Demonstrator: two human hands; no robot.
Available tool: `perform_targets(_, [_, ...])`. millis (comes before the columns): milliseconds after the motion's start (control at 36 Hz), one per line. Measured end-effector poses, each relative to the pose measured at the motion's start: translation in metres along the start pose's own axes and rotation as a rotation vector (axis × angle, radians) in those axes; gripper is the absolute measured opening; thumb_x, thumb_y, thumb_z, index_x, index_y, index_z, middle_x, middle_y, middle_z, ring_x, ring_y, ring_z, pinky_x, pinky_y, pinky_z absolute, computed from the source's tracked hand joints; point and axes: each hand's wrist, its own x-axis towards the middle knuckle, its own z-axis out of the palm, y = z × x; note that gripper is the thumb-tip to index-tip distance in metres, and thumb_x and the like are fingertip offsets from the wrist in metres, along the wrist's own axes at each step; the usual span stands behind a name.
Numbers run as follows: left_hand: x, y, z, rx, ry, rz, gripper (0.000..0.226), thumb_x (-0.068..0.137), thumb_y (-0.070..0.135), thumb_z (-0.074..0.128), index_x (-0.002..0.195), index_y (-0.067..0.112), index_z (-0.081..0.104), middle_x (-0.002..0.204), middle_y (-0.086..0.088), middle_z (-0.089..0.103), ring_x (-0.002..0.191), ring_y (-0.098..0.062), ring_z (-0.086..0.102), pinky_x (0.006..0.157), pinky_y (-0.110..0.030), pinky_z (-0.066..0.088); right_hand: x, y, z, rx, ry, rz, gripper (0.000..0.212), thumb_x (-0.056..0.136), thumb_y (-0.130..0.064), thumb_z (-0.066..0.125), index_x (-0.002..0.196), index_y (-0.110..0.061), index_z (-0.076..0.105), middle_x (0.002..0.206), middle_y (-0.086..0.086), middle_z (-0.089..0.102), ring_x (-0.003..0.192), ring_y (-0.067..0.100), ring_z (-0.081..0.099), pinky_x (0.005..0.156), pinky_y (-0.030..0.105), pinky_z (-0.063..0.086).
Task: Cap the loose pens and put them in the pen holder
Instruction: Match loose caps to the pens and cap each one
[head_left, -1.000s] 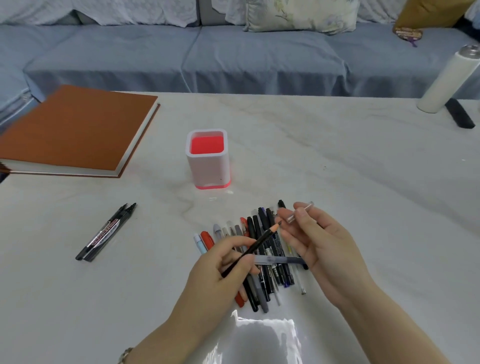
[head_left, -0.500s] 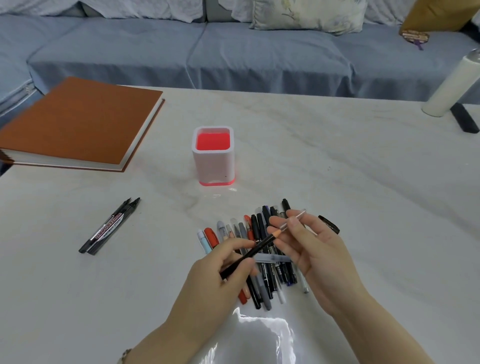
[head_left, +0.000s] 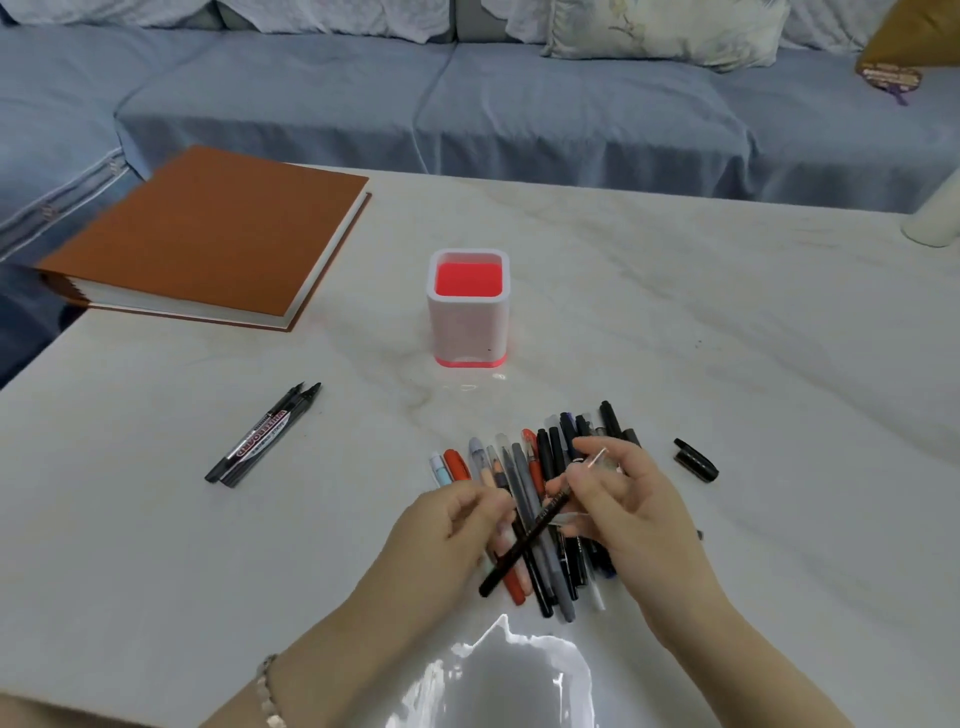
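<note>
A white pen holder (head_left: 467, 322) with a red inside stands upright in the middle of the table. In front of it lies a pile of several pens (head_left: 524, 467). My right hand (head_left: 628, 514) hovers over the pile and grips the upper end of a thin black pen (head_left: 524, 545), where a clear cap (head_left: 597, 458) sits. The pen slants down to the left, its lower end free. My left hand (head_left: 447, 525) rests beside it, loosely curled and holding nothing. A loose black cap (head_left: 696, 460) lies right of the pile.
Two black whiteboard markers (head_left: 265, 436) lie side by side to the left. A thick brown-covered book (head_left: 208, 234) sits at the far left corner. A white bottle (head_left: 935, 223) stands at the right edge. A blue sofa (head_left: 519, 104) runs behind the table.
My left hand has let go of the black pen and drawn back to the left. The right hand now holds the pen by its capped end, lower over the pile.
</note>
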Motion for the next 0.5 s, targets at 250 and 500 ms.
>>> perform_targets(250, [0.04, -0.061, -0.107, 0.787, 0.642, -0.018, 0.042, 0.085, 0.005, 0.051, 0.127, 0.005, 0.049, 0.14, -0.016, 0.041, 0.132, -0.031, 0.034, 0.105, -0.045, 0.028, 0.033, 0.009, 0.003, -0.564, -0.038, -0.196, 0.014, 0.085, -0.014, 0.061, 0.081, -0.027, 0.061, 0.075, -0.003, 0.062, 0.063, -0.001, 0.052, 0.06, 0.006, 0.043])
perform_targets(500, [0.044, -0.075, -0.121, 0.797, 0.61, -0.116, 0.026, 0.084, 0.01, 0.057, 0.109, 0.004, 0.057, 0.111, -0.018, 0.056, 0.098, -0.039, 0.047, 0.08, -0.044, 0.04, 0.04, 0.028, 0.008, -1.055, -0.147, -0.374, 0.018, 0.086, -0.017, 0.058, 0.103, -0.017, 0.064, 0.103, -0.008, 0.05, 0.095, 0.003, 0.042, 0.086, 0.009, 0.026])
